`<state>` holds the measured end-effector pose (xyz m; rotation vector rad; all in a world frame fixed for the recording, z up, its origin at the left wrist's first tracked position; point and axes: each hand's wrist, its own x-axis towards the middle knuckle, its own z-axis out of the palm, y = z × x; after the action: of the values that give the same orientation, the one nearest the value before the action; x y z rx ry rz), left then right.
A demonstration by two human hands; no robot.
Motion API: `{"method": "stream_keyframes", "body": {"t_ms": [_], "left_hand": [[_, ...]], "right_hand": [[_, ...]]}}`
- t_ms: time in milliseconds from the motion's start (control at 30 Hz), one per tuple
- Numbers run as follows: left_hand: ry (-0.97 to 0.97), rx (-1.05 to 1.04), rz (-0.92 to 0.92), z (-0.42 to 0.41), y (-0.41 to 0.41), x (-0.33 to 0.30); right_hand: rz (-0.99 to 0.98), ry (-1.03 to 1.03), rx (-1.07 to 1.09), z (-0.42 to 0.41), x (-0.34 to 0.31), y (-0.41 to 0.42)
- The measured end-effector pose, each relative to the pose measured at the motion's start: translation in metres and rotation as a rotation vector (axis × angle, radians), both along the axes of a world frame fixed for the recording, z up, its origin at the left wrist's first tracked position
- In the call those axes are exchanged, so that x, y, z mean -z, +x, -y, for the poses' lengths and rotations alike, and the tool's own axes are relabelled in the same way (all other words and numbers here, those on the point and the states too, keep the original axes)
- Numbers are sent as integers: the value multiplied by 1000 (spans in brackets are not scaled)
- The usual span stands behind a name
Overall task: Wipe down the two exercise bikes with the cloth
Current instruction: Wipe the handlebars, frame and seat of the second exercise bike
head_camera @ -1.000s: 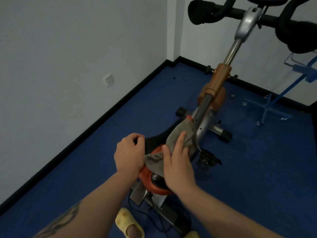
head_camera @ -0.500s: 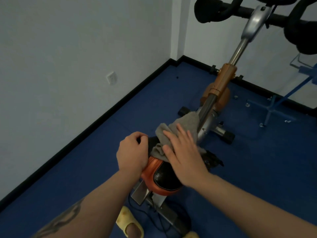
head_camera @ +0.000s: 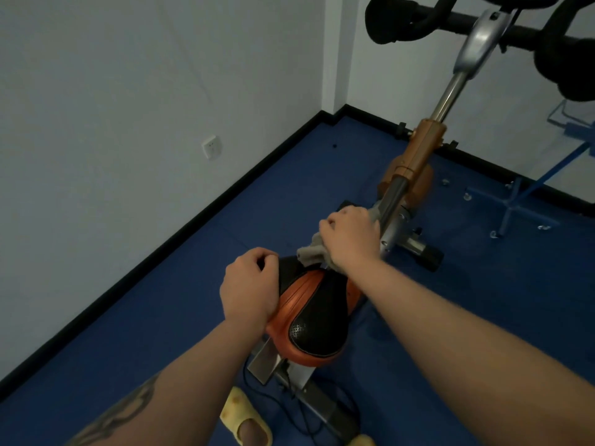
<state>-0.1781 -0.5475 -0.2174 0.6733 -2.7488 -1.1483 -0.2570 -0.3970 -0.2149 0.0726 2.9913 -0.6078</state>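
An orange and black exercise bike stands below me, its saddle (head_camera: 317,312) in the middle of the view. My left hand (head_camera: 249,289) grips the saddle's left edge with curled fingers. My right hand (head_camera: 351,239) is closed on a grey cloth (head_camera: 310,254) at the saddle's nose, close to the silver frame tube (head_camera: 394,196). The black handlebars (head_camera: 409,19) sit at the top right. Only one bike is in view.
White walls with black skirting meet at the far corner, and a wall socket (head_camera: 212,147) sits on the left wall. A blue metal stand (head_camera: 518,204) is on the blue floor at right. My yellow slipper (head_camera: 246,420) and a black cable lie by the bike's rear base.
My right hand has slid the cloth forward from the saddle top to its nose and closed around it. The left hand stayed on the saddle's edge.
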Motion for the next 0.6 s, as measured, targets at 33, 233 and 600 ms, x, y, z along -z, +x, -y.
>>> {"method": "stream_keyframes", "body": {"t_ms": [33, 233, 600], "left_hand": [[6, -4, 1, 1, 0, 1], [0, 0, -14, 0, 1, 1], [23, 2, -33, 0, 2, 0]], "right_hand": [[-28, -56, 44, 5, 5, 14], [-11, -298, 207, 14, 18, 40], [97, -487, 271, 26, 15, 96]]}}
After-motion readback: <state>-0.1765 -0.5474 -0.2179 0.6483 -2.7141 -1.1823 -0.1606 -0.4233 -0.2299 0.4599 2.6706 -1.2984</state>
